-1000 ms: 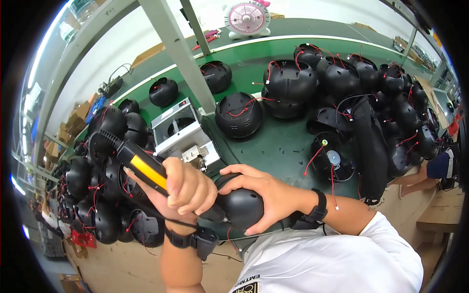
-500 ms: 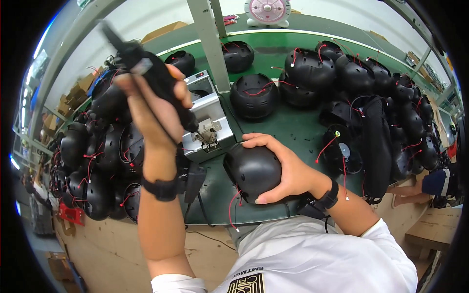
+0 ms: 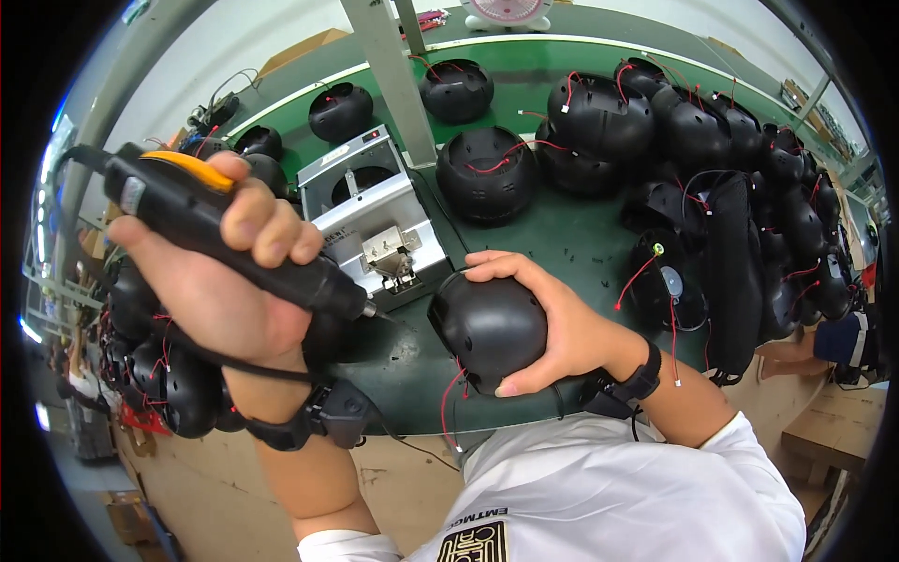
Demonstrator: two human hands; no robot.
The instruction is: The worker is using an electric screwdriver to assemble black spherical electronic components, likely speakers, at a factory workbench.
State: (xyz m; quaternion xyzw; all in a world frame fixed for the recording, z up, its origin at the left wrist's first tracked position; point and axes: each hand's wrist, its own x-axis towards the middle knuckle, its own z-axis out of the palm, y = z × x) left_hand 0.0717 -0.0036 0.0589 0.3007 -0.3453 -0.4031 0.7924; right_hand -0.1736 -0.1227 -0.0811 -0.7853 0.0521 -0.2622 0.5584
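Observation:
My left hand (image 3: 201,290) is closed around a black electric screwdriver (image 3: 314,281) with an orange lever and a cord at its rear end. The screwdriver's bit points right, in front of a silver screw feeder (image 3: 361,225) and apart from the round shell. Whether a screw sits on the bit, I cannot tell. My right hand (image 3: 567,323) grips a round black plastic shell (image 3: 492,328) from its right side, thumb near and fingers over the far rim. Thin red wires (image 3: 451,403) with a small white connector hang from the shell toward the table edge.
Many similar black shells (image 3: 487,178) stand beyond the feeder and pile up at the right and left. A black disc part (image 3: 667,290) with red wires lies right, beside a long black pouch (image 3: 721,281). A metal post (image 3: 389,80) rises behind the feeder.
My left hand has drawn the screwdriver off the feeder, lowering it toward me and the shell. The right hand still grips the shell in nearly the same place.

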